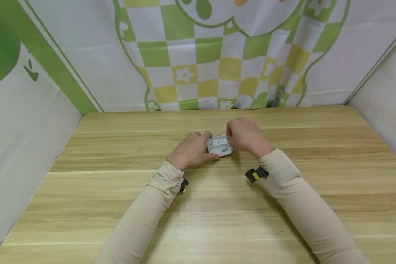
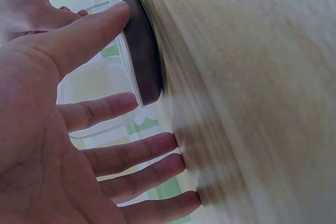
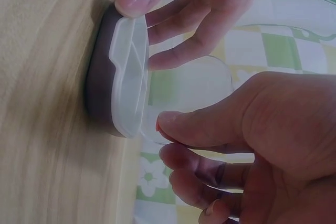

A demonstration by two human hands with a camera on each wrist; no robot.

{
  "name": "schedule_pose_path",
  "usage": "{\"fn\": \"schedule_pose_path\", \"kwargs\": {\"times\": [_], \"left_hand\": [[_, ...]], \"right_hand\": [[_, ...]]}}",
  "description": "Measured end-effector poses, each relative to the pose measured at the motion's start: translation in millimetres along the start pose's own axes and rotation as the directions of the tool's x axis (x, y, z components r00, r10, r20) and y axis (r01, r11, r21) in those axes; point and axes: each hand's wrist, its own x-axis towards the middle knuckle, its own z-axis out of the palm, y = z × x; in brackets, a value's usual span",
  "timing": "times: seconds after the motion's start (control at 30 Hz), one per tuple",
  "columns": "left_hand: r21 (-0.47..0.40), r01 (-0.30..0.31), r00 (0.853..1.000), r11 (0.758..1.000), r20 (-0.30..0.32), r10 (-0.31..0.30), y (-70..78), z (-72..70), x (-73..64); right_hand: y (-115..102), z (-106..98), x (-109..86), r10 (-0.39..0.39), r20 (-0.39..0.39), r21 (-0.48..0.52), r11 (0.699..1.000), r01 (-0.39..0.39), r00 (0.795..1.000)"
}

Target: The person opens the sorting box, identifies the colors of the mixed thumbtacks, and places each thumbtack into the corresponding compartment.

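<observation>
Both forearms (image 1: 136,220) angled inward — left hand (image 1: 191,150) gripping compartment box (image 1: 219,145), right hand (image 1: 245,136) pinching a red bit (image 3: 158,124)

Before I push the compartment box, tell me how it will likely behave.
The compartment box would probably slide rather than tip, being low and broad. Its smooth sides look stiff. The clear lid, standing open, seems thin, so it may flex.

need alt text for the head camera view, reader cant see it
A person holds a small white compartment box on a wooden table with the left grip, the right grip close beside it. Inside, at the near right, lie two tiny round things; a clear lid shows behind.
</observation>
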Motion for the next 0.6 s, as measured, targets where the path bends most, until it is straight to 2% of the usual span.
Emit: {"fn": "schedule_pose_path", "kwargs": {"times": [0.27, 0.6], "left_hand": [[0.003, 0.003, 1.000, 1.000, 0.007, -0.003, 0.0, 0.4, 0.2], [0.003, 0.005, 1.000, 1.000, 0.008, -0.005, -0.2, 0.0, -0.5]], "right_hand": [[0, 4, 2.2, 0.014, 0.023, 0.008, 1.000, -0.015, 1.000], [3, 13, 6.2, 0.021, 0.009, 0.005, 1.000, -0.021, 1.000]]}}
